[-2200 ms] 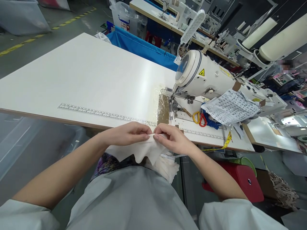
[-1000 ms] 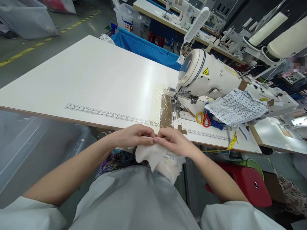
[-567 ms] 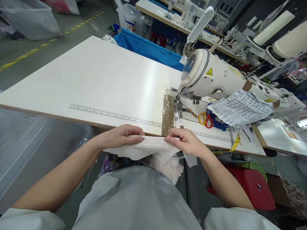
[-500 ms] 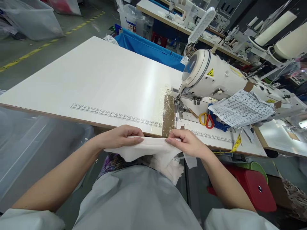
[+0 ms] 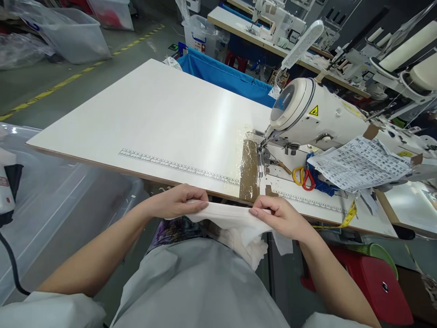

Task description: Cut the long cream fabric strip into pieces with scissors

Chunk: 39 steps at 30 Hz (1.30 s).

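A piece of white fabric [image 5: 228, 214] is stretched between my two hands, just off the table's front edge and above my lap. My left hand [image 5: 180, 200] pinches its left end, thumb on top. At the other end my right hand [image 5: 276, 216] is closed on the edge between thumb and fingers. The rest of the cloth hangs down in loose folds [image 5: 251, 250]. Beyond my right hand stands a white sewing machine [image 5: 307, 114], its needle area apart from the fabric.
Scissors with yellow and red handles [image 5: 303, 177] lie beside the machine. A written sheet [image 5: 362, 164] hangs on its arm. A yellow measuring tape [image 5: 350, 214] crosses the front edge of the white table [image 5: 170, 118]. Clear bins stand left; a red stool [image 5: 375, 282] is at lower right.
The camera view has shifted, so the table and machine appear further right and lower. Both hands still hold the fabric, whose upper edge now looks more tilted down to the right.
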Available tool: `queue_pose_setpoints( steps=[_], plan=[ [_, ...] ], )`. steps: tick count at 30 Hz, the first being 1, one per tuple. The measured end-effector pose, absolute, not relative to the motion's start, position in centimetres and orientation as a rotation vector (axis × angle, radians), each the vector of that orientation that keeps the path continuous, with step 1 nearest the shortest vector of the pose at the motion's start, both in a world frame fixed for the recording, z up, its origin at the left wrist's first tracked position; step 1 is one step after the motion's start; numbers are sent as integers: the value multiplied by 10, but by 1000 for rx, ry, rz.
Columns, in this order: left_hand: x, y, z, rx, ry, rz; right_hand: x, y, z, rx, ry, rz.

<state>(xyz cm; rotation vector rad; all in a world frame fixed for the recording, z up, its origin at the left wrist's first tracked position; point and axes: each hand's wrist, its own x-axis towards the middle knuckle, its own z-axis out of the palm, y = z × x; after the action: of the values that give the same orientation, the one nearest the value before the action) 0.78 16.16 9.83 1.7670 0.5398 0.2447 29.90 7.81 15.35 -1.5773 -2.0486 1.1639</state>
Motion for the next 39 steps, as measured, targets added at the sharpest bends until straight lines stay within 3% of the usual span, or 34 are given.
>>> queue_pose_setpoints(
  steps=[19,26,39],
  plan=[
    [-9,164,94,1827,622,315,315,57,151,-1635,-1937,1173],
    [-11,158,79,1761,721,505,321,45,142,-1671,-1897,1166],
    [31,142,87,1088,1019,909,286,21,73,-1650,-1611,1263]
  ],
)
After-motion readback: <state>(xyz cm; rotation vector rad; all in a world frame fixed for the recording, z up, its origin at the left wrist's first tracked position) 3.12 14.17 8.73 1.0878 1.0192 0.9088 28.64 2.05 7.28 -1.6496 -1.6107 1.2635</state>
